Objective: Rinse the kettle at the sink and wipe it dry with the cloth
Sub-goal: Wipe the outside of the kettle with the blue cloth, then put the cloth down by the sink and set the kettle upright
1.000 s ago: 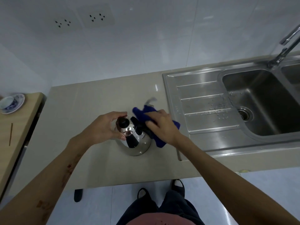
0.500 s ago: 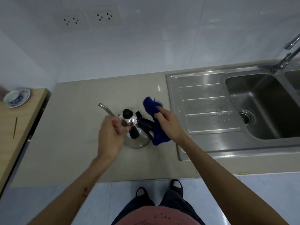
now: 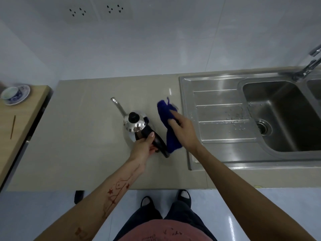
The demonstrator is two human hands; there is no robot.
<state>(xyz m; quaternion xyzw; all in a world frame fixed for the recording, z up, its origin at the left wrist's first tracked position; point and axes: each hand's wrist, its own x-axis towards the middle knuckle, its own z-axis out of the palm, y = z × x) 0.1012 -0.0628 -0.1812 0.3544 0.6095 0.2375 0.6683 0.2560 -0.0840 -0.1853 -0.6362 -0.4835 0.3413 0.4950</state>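
A shiny steel kettle (image 3: 134, 125) with a black lid knob and a thin spout pointing back left stands on the beige counter (image 3: 83, 136). My left hand (image 3: 143, 147) is closed around its black handle at the near side. To the right of the kettle, my right hand (image 3: 183, 131) holds a blue cloth (image 3: 169, 119), which hangs beside the handle and apart from the kettle body. The steel sink (image 3: 217, 105) lies to the right, with water drops on its drainboard.
A tap (image 3: 309, 66) rises at the far right above the basin. A blue-and-white cup on a saucer (image 3: 14, 93) and a thin stick (image 3: 12, 126) rest on a wooden surface at the left. Wall sockets sit above the counter.
My left hand left the lid area and came down onto the black handle. My right hand drew the blue cloth off the kettle a little to the right.
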